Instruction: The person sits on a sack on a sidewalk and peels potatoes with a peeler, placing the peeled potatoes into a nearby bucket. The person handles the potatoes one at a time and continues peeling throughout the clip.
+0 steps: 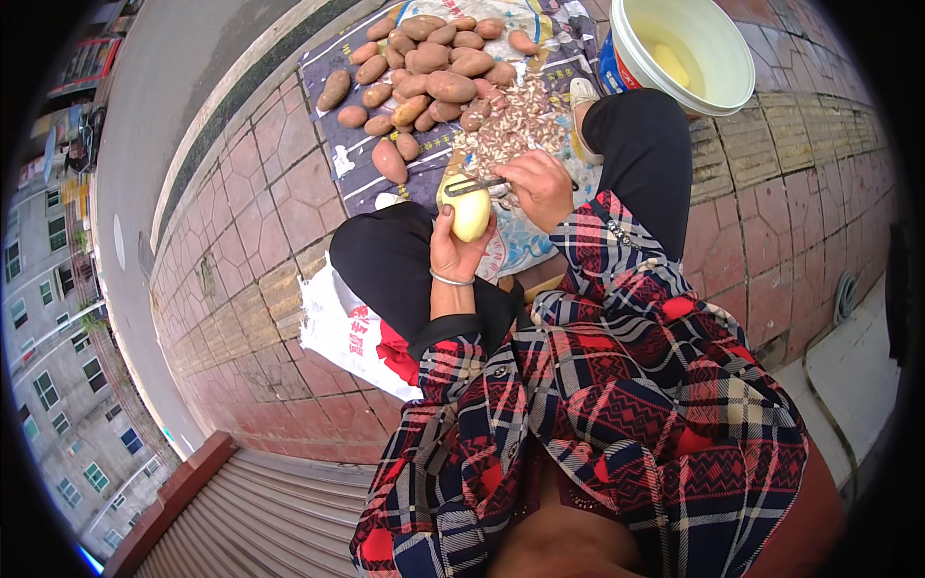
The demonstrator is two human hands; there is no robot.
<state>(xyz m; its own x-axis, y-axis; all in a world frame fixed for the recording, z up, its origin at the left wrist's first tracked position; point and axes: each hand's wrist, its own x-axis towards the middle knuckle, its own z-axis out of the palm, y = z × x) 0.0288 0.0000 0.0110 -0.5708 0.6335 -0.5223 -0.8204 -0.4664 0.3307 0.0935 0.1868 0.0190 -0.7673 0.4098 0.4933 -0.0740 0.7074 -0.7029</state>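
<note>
My left hand (457,249) grips a potato (471,218) whose visible side is mostly pale yellow and peeled; a brownish patch shows at its upper left. In my right hand (540,186) is a dark peeler (473,188), its slotted blade lying across the upper part of that potato. Just beyond both hands, a heap of peel scraps (517,123) spreads over a printed sheet (361,170). Farther out on the sheet lies a pile of unpeeled brown potatoes (430,61), with one reddish potato (390,160) nearer to me.
A white bucket (737,68) at upper right holds liquid and a peeled potato (670,66). Beside my left knee lies a white woven sack (336,318) bearing red writing. Paving tiles (246,180) surround the sheet, with a road (137,144) to the left and a ribbed shutter (267,513) at lower left.
</note>
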